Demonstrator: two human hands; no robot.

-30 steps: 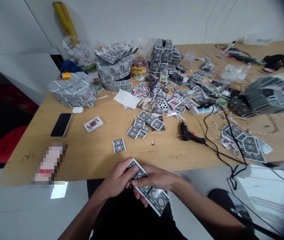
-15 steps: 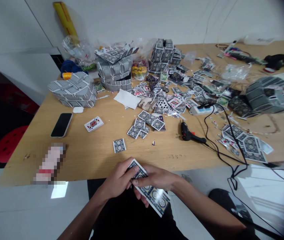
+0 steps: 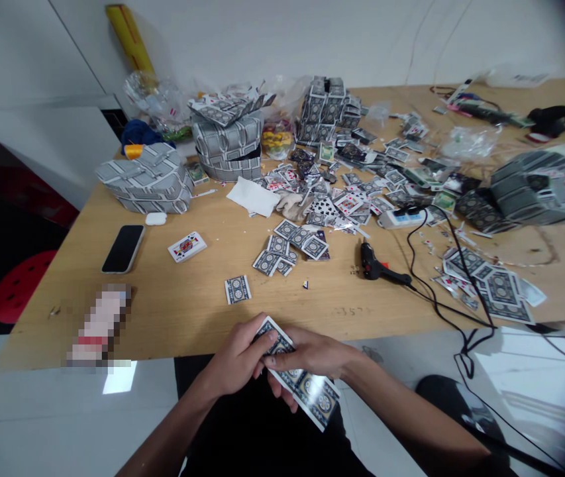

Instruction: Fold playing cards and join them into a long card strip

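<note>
Between my two hands, just off the table's front edge, is a long strip of playing cards, patterned backs up and slanting down to the right. My left hand pinches its upper left end, thumb on top. My right hand grips it around the middle with the thumb across the face and fingertips showing underneath. How the cards join is hidden by my fingers. Beyond my hands lie a single card piece and a small cluster of folded card pieces, backs up.
A black glue gun lies to the right, its cable running to a white power strip. Left are a phone and a card stack. Woven card baskets and heaped loose cards fill the back. More cards lie at right.
Almost nothing differs. Both hands keep the same hold on the card strip, and the view has shifted very slightly.
</note>
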